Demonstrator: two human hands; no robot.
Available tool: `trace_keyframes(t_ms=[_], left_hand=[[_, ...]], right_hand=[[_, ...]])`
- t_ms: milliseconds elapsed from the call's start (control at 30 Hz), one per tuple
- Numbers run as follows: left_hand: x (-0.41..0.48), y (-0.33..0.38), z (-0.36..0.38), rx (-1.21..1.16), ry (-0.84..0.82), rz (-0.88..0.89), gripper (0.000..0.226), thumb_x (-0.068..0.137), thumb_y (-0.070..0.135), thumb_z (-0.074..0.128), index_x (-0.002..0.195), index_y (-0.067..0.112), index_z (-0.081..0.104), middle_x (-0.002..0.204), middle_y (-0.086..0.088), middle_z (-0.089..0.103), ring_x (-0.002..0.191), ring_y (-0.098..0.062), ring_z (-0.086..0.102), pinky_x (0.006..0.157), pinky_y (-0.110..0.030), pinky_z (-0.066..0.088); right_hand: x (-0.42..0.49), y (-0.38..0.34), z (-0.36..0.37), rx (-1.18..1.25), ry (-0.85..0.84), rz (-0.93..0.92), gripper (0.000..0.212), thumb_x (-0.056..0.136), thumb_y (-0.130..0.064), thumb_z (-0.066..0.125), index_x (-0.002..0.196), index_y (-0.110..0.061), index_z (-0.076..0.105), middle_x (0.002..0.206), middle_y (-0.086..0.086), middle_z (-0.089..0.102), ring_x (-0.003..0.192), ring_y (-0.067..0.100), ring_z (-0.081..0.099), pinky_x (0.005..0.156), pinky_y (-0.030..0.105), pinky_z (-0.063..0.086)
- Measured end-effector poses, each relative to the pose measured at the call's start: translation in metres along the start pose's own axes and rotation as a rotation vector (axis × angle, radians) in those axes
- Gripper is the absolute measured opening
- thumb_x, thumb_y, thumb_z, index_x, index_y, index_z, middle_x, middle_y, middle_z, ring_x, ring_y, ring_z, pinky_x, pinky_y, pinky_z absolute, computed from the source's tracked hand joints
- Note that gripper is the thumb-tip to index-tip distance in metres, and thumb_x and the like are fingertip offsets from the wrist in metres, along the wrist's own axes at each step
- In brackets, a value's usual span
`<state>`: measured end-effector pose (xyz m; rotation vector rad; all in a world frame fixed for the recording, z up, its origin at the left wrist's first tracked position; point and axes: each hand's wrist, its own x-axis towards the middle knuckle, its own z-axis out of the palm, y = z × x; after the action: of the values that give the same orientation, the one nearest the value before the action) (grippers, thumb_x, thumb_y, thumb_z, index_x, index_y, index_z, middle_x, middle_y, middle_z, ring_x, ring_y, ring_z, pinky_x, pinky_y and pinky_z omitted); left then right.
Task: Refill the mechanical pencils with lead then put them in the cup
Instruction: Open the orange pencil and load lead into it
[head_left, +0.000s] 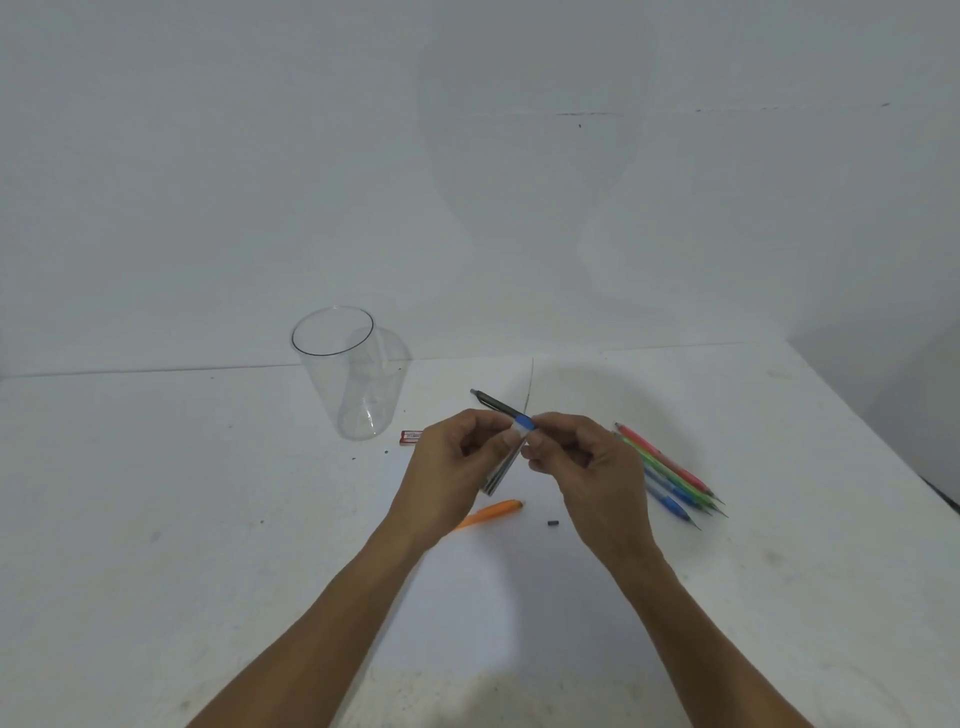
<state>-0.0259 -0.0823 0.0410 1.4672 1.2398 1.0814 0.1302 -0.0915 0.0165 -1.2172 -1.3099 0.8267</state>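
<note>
Left hand (457, 462) grips lead case (497, 475) | right hand (587, 467) pinches black pencil (498, 404) | cup (343, 374) upright

The one camera sits on the person's head and looks forward and down at the white table (156, 519). It is close, so both arms come in from the bottom edge, and the left hand (457, 467) and right hand (592, 478) meet in the middle. The wall (467, 156) fills the top half.

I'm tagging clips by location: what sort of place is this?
Probably a plain indoor desk or work table: a white tabletop against a bare white wall, with a clear cup and loose mechanical pencils.
</note>
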Motion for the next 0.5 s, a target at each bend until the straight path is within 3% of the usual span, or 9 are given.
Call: trace_keyframes(t_ms=[200,300,400,500], left_hand=[[-0.002,0.003,-0.003,0.027,-0.016,0.009,0.015,0.092,0.025,0.065,0.1,0.017,0.074,0.087,0.005,0.075,0.082,-0.008,0.069,0.069,-0.012,0.049],[-0.002,0.004,-0.006,0.069,-0.017,0.015,0.013,0.091,0.026,0.065,0.098,0.019,0.074,0.085,0.006,0.075,0.08,-0.006,0.069,0.069,-0.013,0.049],[-0.001,0.006,-0.009,0.099,-0.015,0.041,0.011,0.091,0.028,0.066,0.095,0.023,0.074,0.083,0.007,0.074,0.076,-0.009,0.067,0.065,-0.017,0.05],[0.006,0.011,-0.014,0.223,-0.046,0.084,0.011,0.09,0.033,0.066,0.096,0.029,0.075,0.084,0.01,0.073,0.076,-0.013,0.066,0.067,-0.029,0.053]], right_hand=[[-0.001,0.004,-0.001,0.037,-0.025,0.003,0.025,0.085,-0.027,0.067,0.109,-0.022,0.072,0.092,0.001,0.075,0.081,0.02,0.073,0.075,0.039,0.061],[0.0,0.006,-0.002,0.001,-0.067,-0.017,0.024,0.088,-0.019,0.067,0.111,-0.028,0.07,0.09,-0.003,0.075,0.082,0.019,0.072,0.076,0.037,0.061],[0.0,0.001,-0.002,0.103,-0.11,0.053,0.025,0.091,-0.009,0.064,0.113,-0.018,0.071,0.092,0.001,0.076,0.084,0.019,0.073,0.076,0.033,0.061],[0.0,-0.009,-0.002,0.325,-0.091,0.258,0.023,0.092,-0.009,0.062,0.113,-0.006,0.069,0.09,0.011,0.076,0.085,0.024,0.074,0.076,0.032,0.061]])
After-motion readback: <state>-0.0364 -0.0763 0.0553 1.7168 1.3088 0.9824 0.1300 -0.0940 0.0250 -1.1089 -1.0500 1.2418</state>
